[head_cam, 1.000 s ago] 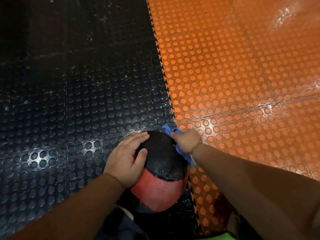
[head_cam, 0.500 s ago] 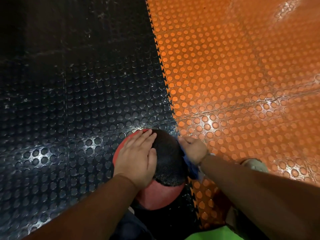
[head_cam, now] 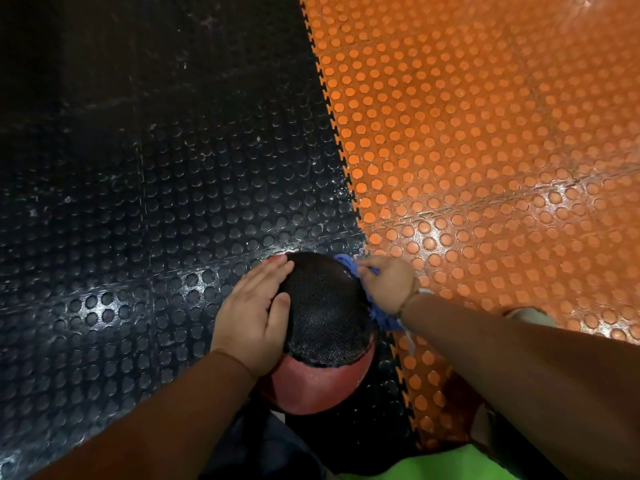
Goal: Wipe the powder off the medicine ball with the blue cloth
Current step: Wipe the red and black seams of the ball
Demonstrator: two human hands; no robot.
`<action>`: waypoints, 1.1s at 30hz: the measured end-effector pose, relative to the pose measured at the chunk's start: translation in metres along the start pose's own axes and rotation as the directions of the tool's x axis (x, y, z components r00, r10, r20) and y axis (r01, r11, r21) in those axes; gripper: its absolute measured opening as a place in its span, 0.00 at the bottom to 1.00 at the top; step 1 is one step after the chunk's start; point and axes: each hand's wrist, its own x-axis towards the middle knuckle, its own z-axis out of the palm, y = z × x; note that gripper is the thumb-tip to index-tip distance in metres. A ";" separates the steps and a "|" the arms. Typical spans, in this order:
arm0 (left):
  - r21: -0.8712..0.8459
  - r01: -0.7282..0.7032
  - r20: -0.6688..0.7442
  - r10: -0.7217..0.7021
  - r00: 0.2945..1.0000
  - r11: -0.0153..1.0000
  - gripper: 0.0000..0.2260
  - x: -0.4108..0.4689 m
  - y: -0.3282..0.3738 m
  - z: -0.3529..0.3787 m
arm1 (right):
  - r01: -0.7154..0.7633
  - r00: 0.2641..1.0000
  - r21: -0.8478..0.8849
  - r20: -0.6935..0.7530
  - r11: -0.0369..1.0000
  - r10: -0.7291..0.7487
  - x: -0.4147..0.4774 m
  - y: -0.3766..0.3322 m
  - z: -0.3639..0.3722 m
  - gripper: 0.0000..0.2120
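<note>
Wipedown: your right hand (head_cam: 388, 282) grips the blue cloth (head_cam: 346, 263) against the right flank of the medicine ball (head_cam: 325, 306), which lies to its left; your left hand (head_cam: 252, 306) braces the opposite side, fingers flat.

Most of the cloth (head_cam: 382, 318) lay buried under the right hand (head_cam: 388, 284) gripping it; only bunched ends showed beyond the fingers and below the wrist. The flat left hand (head_cam: 252, 313) covered the left side of the ball (head_cam: 325, 317). Any powder on it was too fine to tell. Both forearms ran off the bottom edge. A pale shoe (head_cam: 530, 315) peeked from behind the right forearm, and a green garment (head_cam: 433, 465) was cut off below.
</note>
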 end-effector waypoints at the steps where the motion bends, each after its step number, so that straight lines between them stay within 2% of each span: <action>1: -0.003 0.000 -0.008 0.000 1.000 1.000 0.25 0.000 -0.001 0.000 | -0.013 1.000 -0.032 0.002 0.999 0.013 0.002 -0.001 0.001 0.11; 3: -0.012 0.030 -0.029 -0.031 0.999 0.999 0.25 -0.002 -0.003 0.001 | 0.153 0.985 -0.040 -0.080 0.988 -0.155 -0.004 -0.011 0.010 0.10; 5: -0.018 0.057 -0.042 -0.058 0.997 0.998 0.26 -0.002 -0.005 0.001 | 0.423 0.887 -0.044 -0.186 0.905 -0.423 -0.018 -0.018 0.017 0.10; 7: -0.019 0.057 -0.034 -0.058 0.998 0.998 0.26 0.000 -0.005 0.000 | 0.542 0.800 -0.128 -0.221 0.830 -0.557 -0.019 -0.008 0.022 0.12; 8: -0.018 0.050 -0.028 -0.051 0.998 0.999 0.26 0.001 -0.003 0.000 | 0.511 0.826 -0.127 -0.199 0.850 -0.527 -0.016 -0.003 0.019 0.13; 9: -0.017 0.040 -0.024 -0.041 0.999 0.999 0.26 0.002 -0.001 0.000 | 0.401 0.897 -0.092 -0.164 0.911 -0.411 -0.011 0.000 0.014 0.13; 10: -0.010 0.030 -0.020 -0.030 0.999 1.000 0.26 0.004 0.001 0.001 | 0.228 0.966 -0.057 -0.109 0.972 -0.233 -0.006 -0.002 0.008 0.13; 11: 0.001 0.022 -0.018 -0.022 1.000 1.000 0.26 0.005 0.003 0.003 | 0.043 0.998 -0.036 -0.038 0.998 -0.045 0.001 -0.004 0.004 0.13; 12: 0.012 0.020 -0.020 -0.020 1.000 1.000 0.26 0.005 0.005 0.004 | -0.054 0.998 -0.050 0.019 0.997 0.055 0.005 -0.008 0.002 0.12; 14: 0.007 0.036 -0.037 -0.036 0.999 0.999 0.26 0.004 0.003 0.004 | 0.013 0.999 -0.077 0.030 0.997 -0.011 0.004 -0.018 0.001 0.10; 16: -0.019 0.051 -0.055 -0.052 0.997 0.999 0.26 0.001 -0.002 0.002 | 0.167 0.986 0.022 -0.021 0.986 -0.166 -0.013 -0.027 0.001 0.06; 18: -0.027 0.042 -0.042 -0.043 0.998 0.999 0.26 0.001 -0.006 0.000 | 0.227 0.973 0.077 -0.048 0.971 -0.224 -0.019 -0.022 0.001 0.09; 19: -0.022 0.035 -0.025 -0.035 0.999 0.999 0.26 0.002 -0.006 -0.001 | 0.188 0.982 0.063 -0.047 0.980 -0.186 -0.015 -0.018 -0.001 0.09; 22: -0.003 0.030 0.010 -0.030 0.999 1.000 0.27 0.007 0.000 -0.001 | -0.084 0.996 -0.004 -0.005 0.996 0.084 -0.003 -0.007 -0.005 0.09; 23: -0.002 0.039 0.016 -0.039 0.999 0.999 0.27 0.008 0.002 0.000 | -0.124 0.992 -0.025 -0.008 0.992 0.124 -0.005 -0.007 -0.004 0.09; 24: -0.005 0.055 0.016 -0.055 0.998 0.998 0.28 0.010 0.003 -0.001 | -0.093 0.995 -0.024 -0.037 0.995 0.092 -0.011 -0.009 -0.001 0.09; 26: -0.016 0.099 0.012 -0.099 0.995 0.995 0.27 0.014 0.002 -0.003 | 0.126 0.983 -0.022 -0.129 0.992 -0.128 -0.028 -0.015 0.005 0.05; 28: -0.032 0.165 0.019 -0.165 0.986 0.986 0.25 0.020 0.005 -0.003 | 0.345 0.915 -0.026 -0.211 0.938 -0.343 -0.037 -0.015 0.009 0.07; 29: -0.043 0.203 0.024 -0.202 0.979 0.978 0.25 0.024 0.008 -0.002 | 0.359 0.907 0.000 -0.235 0.933 -0.349 -0.035 -0.012 0.008 0.09; 31: -0.040 0.268 0.046 -0.266 0.963 0.963 0.22 0.036 0.017 0.000 | 0.232 0.950 0.045 -0.227 0.972 -0.216 -0.021 -0.007 0.000 0.11; 33: 0.000 0.300 0.128 -0.298 0.946 0.954 0.20 0.049 0.024 0.001 | 0.031 0.990 0.027 -0.142 0.999 -0.027 -0.008 -0.006 -0.009 0.13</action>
